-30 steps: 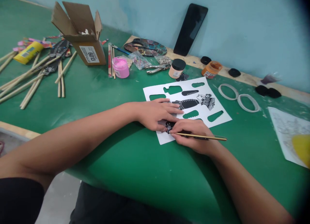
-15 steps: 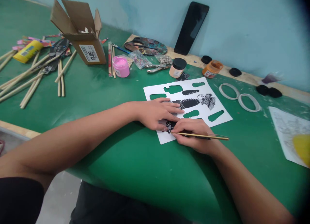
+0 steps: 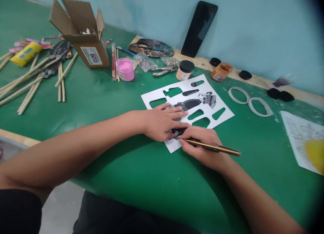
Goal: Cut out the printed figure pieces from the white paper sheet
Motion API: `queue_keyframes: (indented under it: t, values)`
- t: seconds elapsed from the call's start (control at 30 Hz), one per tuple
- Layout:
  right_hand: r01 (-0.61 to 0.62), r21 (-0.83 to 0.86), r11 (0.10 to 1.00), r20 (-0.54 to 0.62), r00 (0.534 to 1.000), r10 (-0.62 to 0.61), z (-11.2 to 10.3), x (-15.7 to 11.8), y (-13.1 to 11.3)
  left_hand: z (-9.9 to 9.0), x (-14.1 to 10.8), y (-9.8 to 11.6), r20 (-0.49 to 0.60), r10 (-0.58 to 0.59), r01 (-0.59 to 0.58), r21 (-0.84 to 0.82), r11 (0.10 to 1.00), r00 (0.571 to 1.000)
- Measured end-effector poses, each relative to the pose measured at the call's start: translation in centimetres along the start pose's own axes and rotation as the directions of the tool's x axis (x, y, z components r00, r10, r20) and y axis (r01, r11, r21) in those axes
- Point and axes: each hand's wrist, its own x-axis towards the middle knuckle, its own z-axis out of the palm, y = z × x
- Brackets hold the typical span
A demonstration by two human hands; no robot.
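Note:
A white sheet of paper [image 3: 225, 115] lies on the green table, with several shapes cut out of it and black printed puppet-like figures left in it. My left hand [image 3: 162, 122] rests flat on the sheet's left part, fingers spread. Pinched like a pen in my right hand [image 3: 202, 143] is a slim gold-coloured craft knife [image 3: 227, 149]. Its tip meets the paper by a black printed piece [image 3: 178, 132], close to my left thumb; my fingers hide part of the tip and of that piece.
Along the back stand a cardboard box [image 3: 92, 55], pink paint jar [image 3: 125, 70], lidded jar [image 3: 185, 70], orange jar [image 3: 221, 72], pliers [image 3: 164, 70], palette [image 3: 152, 48] and leaning phone [image 3: 199, 29]. Wooden sticks [image 3: 30, 80] lie left; tape rings [image 3: 249, 100] and a drawing [image 3: 301, 139] lie right.
The sheet has turned and shifted a little to the left under my hands. The knife's rear end has swung slightly lower, while my left hand still presses on the paper.

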Motion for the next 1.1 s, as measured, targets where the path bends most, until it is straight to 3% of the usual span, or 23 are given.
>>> queue_keyframes:
  t: [0.23, 0.43, 0.63, 0.97, 1.1]
  values:
    - [-0.078, -0.025, 0.997, -0.065, 0.995, 0.076, 0.5, -0.4, -0.9, 0.3, -0.6, 1.1, -0.050, -0.108, 0.107, -0.027, 0.994, 0.993]
    - [-0.225, 0.034, 0.974, -0.092, 0.969, 0.228, 0.4, -0.8, -0.5, 0.2, -0.8, 1.6, -0.041, -0.145, 0.147, 0.054, 0.988, 0.989]
    - [-0.098, 0.013, 0.995, -0.113, 0.989, 0.099, 0.5, -0.7, -0.6, 0.3, -0.5, 1.8, -0.010, -0.151, 0.151, 0.014, 0.988, 0.989]
    - [-0.055, -0.016, 0.998, -0.140, 0.989, 0.052, 0.6, -0.7, -0.7, 0.1, -0.3, 2.3, 0.090, -0.180, 0.177, 0.039, 0.983, 0.980]
    - [-0.051, -0.015, 0.999, -0.141, 0.989, 0.048, 0.7, -0.7, -0.7, 0.0, -0.3, 2.4, 0.081, -0.198, 0.194, 0.049, 0.980, 0.977]
